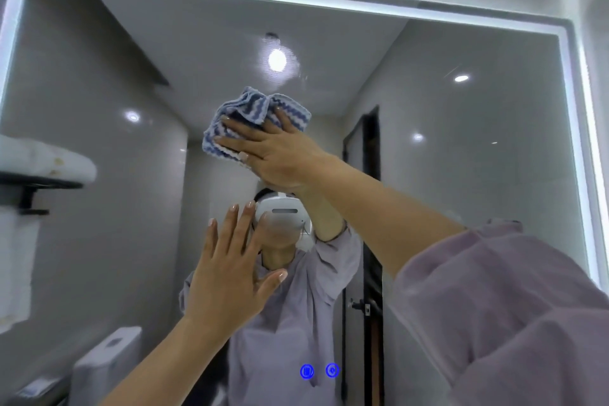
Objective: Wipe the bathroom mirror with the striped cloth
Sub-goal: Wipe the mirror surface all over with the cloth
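A home bathroom, seen from close to the wall. A large wall mirror (461,175) with a glowing white light strip (296,6) round its edge fills the view, with two small blue touch buttons (319,370) near its bottom. Reflected in it are glossy grey wall tiles, round ceiling lights (277,59), a white toilet tank (108,359) and a dark door (370,208). At left, folded white towels (49,158) lie on a black rack (39,183).

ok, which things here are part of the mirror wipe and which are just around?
In the job: striped cloth, mirror, right hand pressing the cloth on the glass, left hand raised, open.
Just around: towel on the rack, toilet cistern, blue icons low on the mirror.
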A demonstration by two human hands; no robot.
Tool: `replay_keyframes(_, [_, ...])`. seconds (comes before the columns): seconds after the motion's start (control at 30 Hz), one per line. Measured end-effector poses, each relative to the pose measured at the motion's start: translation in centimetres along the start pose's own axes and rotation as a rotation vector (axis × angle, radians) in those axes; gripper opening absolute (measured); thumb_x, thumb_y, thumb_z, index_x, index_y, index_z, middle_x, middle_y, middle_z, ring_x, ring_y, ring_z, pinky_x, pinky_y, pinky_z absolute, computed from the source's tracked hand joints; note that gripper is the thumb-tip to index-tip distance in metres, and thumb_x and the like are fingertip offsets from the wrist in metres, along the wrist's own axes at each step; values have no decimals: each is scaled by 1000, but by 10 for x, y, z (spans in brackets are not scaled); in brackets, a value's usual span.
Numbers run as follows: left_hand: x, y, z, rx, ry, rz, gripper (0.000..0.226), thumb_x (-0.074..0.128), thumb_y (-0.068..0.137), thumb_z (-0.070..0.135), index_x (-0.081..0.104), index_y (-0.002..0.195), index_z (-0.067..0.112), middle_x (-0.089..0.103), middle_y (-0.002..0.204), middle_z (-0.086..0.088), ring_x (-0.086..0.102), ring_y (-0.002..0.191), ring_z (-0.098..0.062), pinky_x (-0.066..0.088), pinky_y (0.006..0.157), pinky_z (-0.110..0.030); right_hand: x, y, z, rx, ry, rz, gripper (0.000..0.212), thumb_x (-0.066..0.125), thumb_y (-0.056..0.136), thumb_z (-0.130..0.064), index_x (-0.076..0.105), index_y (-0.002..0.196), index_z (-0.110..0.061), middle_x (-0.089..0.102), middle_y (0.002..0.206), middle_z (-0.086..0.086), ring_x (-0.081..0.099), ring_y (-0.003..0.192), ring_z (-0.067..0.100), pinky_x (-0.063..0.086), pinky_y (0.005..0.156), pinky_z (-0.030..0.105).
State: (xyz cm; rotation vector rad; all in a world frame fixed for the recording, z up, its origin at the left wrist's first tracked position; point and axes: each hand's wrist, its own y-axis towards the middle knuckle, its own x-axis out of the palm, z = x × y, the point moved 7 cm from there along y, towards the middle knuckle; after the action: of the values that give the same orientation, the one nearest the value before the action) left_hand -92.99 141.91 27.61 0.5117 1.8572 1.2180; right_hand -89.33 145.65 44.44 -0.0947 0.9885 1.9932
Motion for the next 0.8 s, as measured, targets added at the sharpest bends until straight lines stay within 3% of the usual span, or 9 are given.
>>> replay_keyframes(0.2, [-4, -1, 1, 10, -5, -1, 83, 27, 85, 66, 15, 150, 16, 8, 159, -11, 7, 146, -31, 6, 116, -47, -8, -25, 75, 273, 45, 79, 52, 22, 103, -35, -2, 149, -39, -11, 159, -12, -17, 146, 23, -20, 110, 47])
replay_keyframes(0.3, [-4, -1, 1, 10, 9, -10, 82, 24, 86, 66, 10, 150, 16, 4, 159, -10, 2, 146, -31, 4, 116, -47, -12, -56, 134, 459, 66, 86, 57, 24, 102, -29, -5, 151, -35, -13, 160, -7, -14, 146, 25, -13, 113, 54])
replay_keyframes(0.47, [-3, -1, 0, -7, 9, -5, 83, 18, 86, 69, 4, 150, 18, -1, 159, -9, -1, 147, -30, 2, 116, -47, -10, -74, 173, 755, 323, 150, 50, 18, 103, -37, 5, 150, -37, -7, 160, -10, -6, 148, 18, -12, 115, 48])
replay_keyframes(0.53, [-2, -1, 0, 0, 2, -4, 83, 20, 87, 68, 6, 151, 18, 2, 159, -10, 1, 147, -30, 4, 116, -48, -10, -65, 157, 707, 277, 160, 50, 17, 102, -40, 3, 150, -37, -6, 160, -9, -7, 147, 20, -13, 114, 50])
replay_keyframes(0.73, [0, 0, 0, 15, -16, 7, 82, 20, 87, 68, 12, 150, 16, 7, 159, -11, 7, 147, -31, 9, 115, -50, 1, -14, 34, 123, 72, 68, 52, 10, 98, -47, 2, 149, -41, -6, 159, -13, -15, 146, 24, -19, 113, 51])
replay_keyframes(0.8, [1, 0, -2, 4, 0, 3, 83, 15, 87, 70, 7, 151, 18, 2, 160, -10, 3, 147, -31, 9, 117, -50, 4, 4, 7, 41, 34, 41, 50, 12, 100, -45, 3, 149, -40, -6, 159, -11, -16, 146, 26, -19, 112, 54])
